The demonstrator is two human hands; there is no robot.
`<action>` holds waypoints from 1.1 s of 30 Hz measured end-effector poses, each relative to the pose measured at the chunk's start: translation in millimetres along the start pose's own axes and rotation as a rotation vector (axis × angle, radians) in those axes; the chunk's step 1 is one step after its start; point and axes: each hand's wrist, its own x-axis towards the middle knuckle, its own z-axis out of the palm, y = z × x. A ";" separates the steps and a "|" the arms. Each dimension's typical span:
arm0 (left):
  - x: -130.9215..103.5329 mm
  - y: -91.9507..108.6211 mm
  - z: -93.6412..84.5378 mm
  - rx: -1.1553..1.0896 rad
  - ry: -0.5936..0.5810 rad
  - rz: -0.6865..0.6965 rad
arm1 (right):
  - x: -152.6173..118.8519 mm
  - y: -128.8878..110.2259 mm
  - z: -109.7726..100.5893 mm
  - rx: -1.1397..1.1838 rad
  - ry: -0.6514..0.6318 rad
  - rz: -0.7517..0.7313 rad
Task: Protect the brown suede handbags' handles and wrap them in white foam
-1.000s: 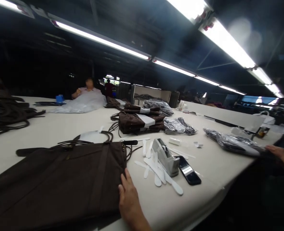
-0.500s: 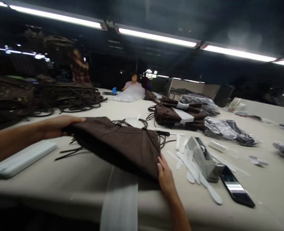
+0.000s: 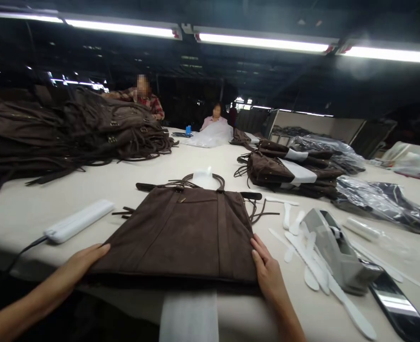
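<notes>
A dark brown handbag (image 3: 181,232) lies on the table in front of me, its two handles pointing away and its wide bottom edge toward me. My left hand (image 3: 88,259) grips the near left corner, thumb on top and the other fingers hidden underneath. At the near right side, my right hand (image 3: 266,266) holds the bag's edge. A white paper-like strip (image 3: 189,316) comes out from beneath the bag and hangs over the table's front edge. White material (image 3: 203,177) shows between the handles. Thin dark straps stick out on both sides.
A grey tape dispenser (image 3: 340,254), white plastic strips (image 3: 309,261) and a phone (image 3: 396,301) lie right. Wrapped brown bags (image 3: 291,168) are stacked behind. Left are a white corded bar (image 3: 79,221) and a large pile of brown bags (image 3: 70,133). Two people work across the table.
My left hand has lowered the bag's left side toward me, so the bag now lies flatter and squarer to me. My right hand still holds its right edge. The view has turned left.
</notes>
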 end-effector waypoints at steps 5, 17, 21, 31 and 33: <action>-8.9 -24.9 18.3 0.178 -0.049 -0.172 | -0.1 -1.2 -0.5 -0.014 0.018 0.019; 33.6 97.6 23.6 0.802 -0.401 0.382 | -0.8 0.4 -3.6 -0.022 0.029 0.070; 60.7 135.6 51.2 0.775 -0.435 0.438 | 1.5 7.1 -3.3 -0.004 0.038 0.080; 76.2 149.3 138.0 0.278 -0.259 0.753 | -2.4 11.3 -3.6 -0.022 0.046 0.055; 71.2 131.2 149.6 0.137 -0.209 0.745 | -4.3 16.0 -3.6 -0.048 0.022 0.034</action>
